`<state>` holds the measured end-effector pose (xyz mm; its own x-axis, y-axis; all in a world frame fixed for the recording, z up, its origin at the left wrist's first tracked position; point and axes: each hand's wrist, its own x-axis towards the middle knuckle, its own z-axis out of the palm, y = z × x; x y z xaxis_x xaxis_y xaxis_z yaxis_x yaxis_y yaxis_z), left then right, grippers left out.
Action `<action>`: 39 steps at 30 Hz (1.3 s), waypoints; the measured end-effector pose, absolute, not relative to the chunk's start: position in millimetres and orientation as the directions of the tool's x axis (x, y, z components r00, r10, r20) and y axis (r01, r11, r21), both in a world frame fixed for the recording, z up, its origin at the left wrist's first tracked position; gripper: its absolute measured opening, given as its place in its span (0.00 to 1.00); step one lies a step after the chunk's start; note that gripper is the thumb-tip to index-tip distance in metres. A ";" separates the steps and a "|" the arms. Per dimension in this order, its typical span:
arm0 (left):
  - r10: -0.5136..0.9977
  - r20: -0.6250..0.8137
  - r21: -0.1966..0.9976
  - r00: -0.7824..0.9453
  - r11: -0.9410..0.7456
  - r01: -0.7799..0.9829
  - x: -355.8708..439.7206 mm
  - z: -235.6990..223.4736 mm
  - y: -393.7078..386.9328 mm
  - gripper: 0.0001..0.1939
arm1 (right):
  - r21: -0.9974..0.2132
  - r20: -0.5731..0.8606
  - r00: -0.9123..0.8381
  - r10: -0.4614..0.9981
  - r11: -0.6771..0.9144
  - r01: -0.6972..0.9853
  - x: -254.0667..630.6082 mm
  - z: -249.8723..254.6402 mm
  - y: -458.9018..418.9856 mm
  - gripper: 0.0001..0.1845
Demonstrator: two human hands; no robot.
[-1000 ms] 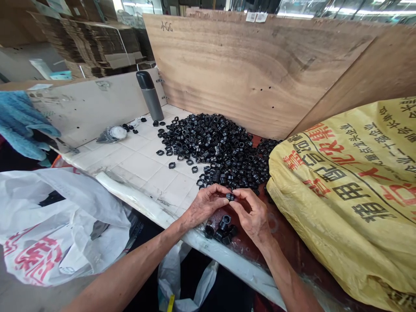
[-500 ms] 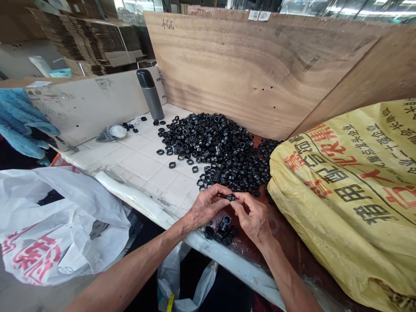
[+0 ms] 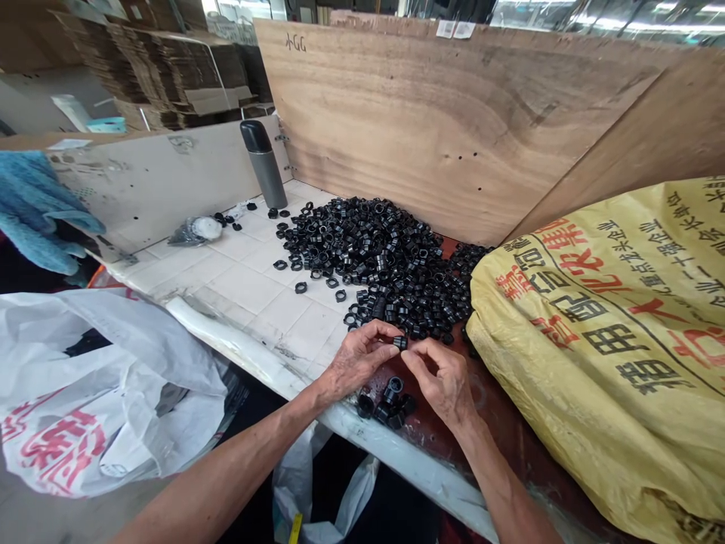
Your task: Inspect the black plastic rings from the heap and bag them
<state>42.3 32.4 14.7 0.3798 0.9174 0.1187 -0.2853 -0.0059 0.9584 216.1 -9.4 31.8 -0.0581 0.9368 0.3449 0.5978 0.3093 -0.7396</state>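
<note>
A small black plastic ring (image 3: 400, 342) is held up just in front of the big heap of like pieces. My left hand (image 3: 365, 355) pinches it between thumb and forefinger. From the other side, the closed thumb and forefinger of my right hand (image 3: 445, 375) meet its right edge; their exact contact is partly hidden. Beneath my hands, near the table's front edge, lies a small group of black ring pieces (image 3: 390, 400). Behind the hands spreads the large heap of black plastic rings (image 3: 374, 245), with a few loose ones to its left.
A grey flask (image 3: 264, 166) stands at the back left, near a small clear bag (image 3: 195, 230). On the right bulges a yellow sack (image 3: 600, 363). A wooden board (image 3: 453, 121) walls the table's back. At lower left hangs a white plastic bag (image 3: 107, 393).
The held ring has turned and shifted slightly left, showing more of its side. My right fingertips have drawn back a little; my left hand has barely moved.
</note>
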 end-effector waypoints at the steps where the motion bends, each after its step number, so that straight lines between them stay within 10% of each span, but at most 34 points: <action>1: 0.917 0.116 0.959 0.380 -0.004 -0.284 42.1 14.5 32.5 0.10 | -0.737 0.342 -0.058 0.938 0.305 0.603 216.2 31.0 -9.1 0.13; 14: 0.903 0.073 0.961 0.423 0.050 -0.273 42.2 13.7 31.8 0.10 | -0.797 0.312 -0.022 0.950 0.275 0.538 216.3 23.0 -9.4 0.08; 21: 0.796 0.351 0.921 0.493 -0.390 -0.026 38.0 8.1 30.6 0.10 | -0.906 -0.080 0.029 0.996 -0.085 0.414 212.2 19.5 -8.6 0.24; 27: 0.896 0.100 0.968 0.433 0.012 -0.249 41.0 10.6 27.6 0.10 | -0.859 0.185 0.004 0.983 0.160 0.487 214.1 23.9 -9.7 0.11; 39: 0.891 0.054 0.952 0.451 0.091 -0.293 41.9 12.6 26.6 0.13 | -0.842 0.193 -0.001 0.981 0.166 0.514 214.1 23.1 -11.7 0.10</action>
<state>41.9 26.6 12.6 0.4510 0.8909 0.0537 -0.2925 0.0907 0.9520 214.1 -11.7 23.1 -0.0013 0.9812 0.1932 0.5135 0.1664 -0.8418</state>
